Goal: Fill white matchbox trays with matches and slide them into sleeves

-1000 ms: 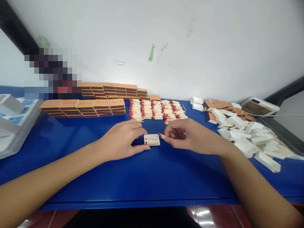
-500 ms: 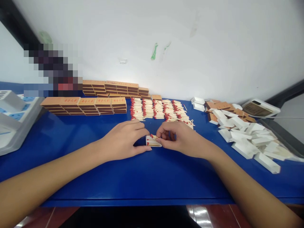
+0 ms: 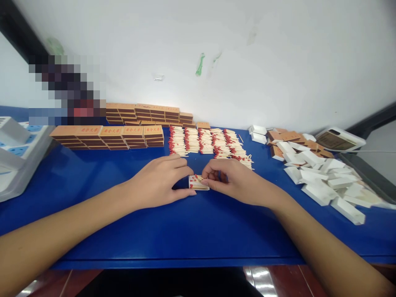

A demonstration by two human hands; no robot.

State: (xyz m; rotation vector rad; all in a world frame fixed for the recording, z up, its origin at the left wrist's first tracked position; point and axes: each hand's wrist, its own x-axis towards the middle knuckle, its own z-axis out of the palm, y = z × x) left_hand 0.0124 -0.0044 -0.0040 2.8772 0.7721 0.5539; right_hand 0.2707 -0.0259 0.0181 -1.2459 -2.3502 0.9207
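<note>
A small white matchbox tray (image 3: 194,185) lies on the blue table in front of me, with several red-tipped matches inside. My left hand (image 3: 165,180) grips its left end between thumb and fingers. Over the right part of the tray, my right hand (image 3: 227,177) pinches matches (image 3: 200,178) between thumb and forefinger, their red heads pointing left. The fingers hide how many it holds. Just beyond both hands lie rows of loose matches (image 3: 206,141) in several bunches.
Stacked matchboxes (image 3: 111,136) stand at the left, with more stacks (image 3: 157,111) along the wall. A heap of white trays (image 3: 321,173) and loose orange sleeves (image 3: 287,137) lies at the right, near a phone-like object (image 3: 340,139). A power strip (image 3: 18,165) sits far left.
The right hand has lowered the pinched matches slightly into the tray, and more red heads show there. The left hand keeps its hold; the view has shifted a little.
</note>
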